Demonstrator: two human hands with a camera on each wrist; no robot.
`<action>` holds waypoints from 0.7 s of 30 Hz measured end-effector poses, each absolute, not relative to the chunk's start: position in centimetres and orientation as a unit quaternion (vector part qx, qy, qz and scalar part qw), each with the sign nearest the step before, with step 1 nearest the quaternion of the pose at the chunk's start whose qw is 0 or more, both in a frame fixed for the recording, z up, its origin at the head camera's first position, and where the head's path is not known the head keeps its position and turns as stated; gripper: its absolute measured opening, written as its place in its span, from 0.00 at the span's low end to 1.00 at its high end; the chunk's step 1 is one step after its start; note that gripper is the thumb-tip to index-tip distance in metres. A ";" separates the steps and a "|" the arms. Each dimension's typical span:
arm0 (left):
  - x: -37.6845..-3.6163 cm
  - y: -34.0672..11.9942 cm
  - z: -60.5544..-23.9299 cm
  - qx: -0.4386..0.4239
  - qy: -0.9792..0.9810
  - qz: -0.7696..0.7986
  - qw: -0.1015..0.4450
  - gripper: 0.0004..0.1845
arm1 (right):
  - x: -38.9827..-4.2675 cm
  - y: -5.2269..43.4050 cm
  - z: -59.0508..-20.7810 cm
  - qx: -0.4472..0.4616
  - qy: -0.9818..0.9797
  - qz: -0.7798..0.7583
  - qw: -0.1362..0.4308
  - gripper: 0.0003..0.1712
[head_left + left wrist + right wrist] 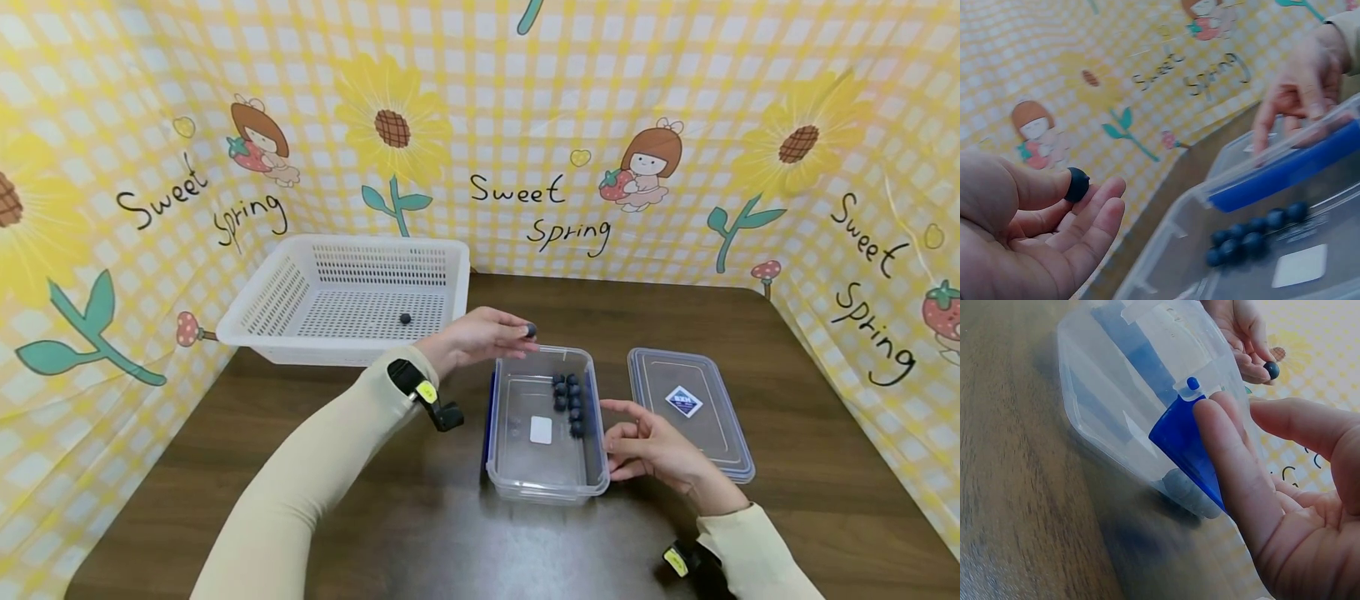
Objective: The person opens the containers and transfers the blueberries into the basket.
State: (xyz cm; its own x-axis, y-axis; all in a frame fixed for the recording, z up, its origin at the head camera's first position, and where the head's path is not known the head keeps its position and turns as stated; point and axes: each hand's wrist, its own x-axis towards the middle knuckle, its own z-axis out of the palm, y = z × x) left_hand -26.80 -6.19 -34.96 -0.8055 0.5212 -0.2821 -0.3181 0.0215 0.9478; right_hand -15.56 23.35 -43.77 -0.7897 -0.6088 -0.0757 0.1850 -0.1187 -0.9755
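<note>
Dark blue and round, a small berry shows at the tips of my left hand as I look down from my head. My fingers and thumb pinch it near the far rim of the clear plastic box. More round berries sit on the box's flat floor in two rows, one longer, beside a white square sticker. My right hand touches the box's side, its fingers bent a little and spread apart. One loose berry lies in a white plastic basket full of little holes. A flat, see-through lid with round corners lies on the brown wood-grain worktop. Behind is a yellow checked cloth.

From my left wrist, the pinched berry looks smooth, with a tiny bump on its end. The box has a long blue clip.

From my right wrist, the box wall is cloudy, and the berries behind it look pale and blurry. One of my fingers lies over the blue clip.
</note>
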 end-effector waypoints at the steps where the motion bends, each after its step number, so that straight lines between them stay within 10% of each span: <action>1: -27.1 -6.5 -34.8 0.076 0.649 0.698 0.294 0.17 | -15.6 23.4 -43.8 -0.175 0.605 -0.727 0.273 0.41; 21: -31.4 -14.6 -32.9 0.015 0.623 0.758 0.192 0.23 | -15.6 23.3 -43.9 -0.177 0.604 -0.729 0.268 0.40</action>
State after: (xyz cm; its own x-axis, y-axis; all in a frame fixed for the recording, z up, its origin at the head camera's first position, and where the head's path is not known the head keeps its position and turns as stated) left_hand -31.41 -14.55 -32.91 -0.9261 0.3097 -0.2154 -0.2715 -0.1506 0.9506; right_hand -15.56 23.33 -43.85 -0.7937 -0.6048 -0.0654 0.1768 -0.1265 -0.9761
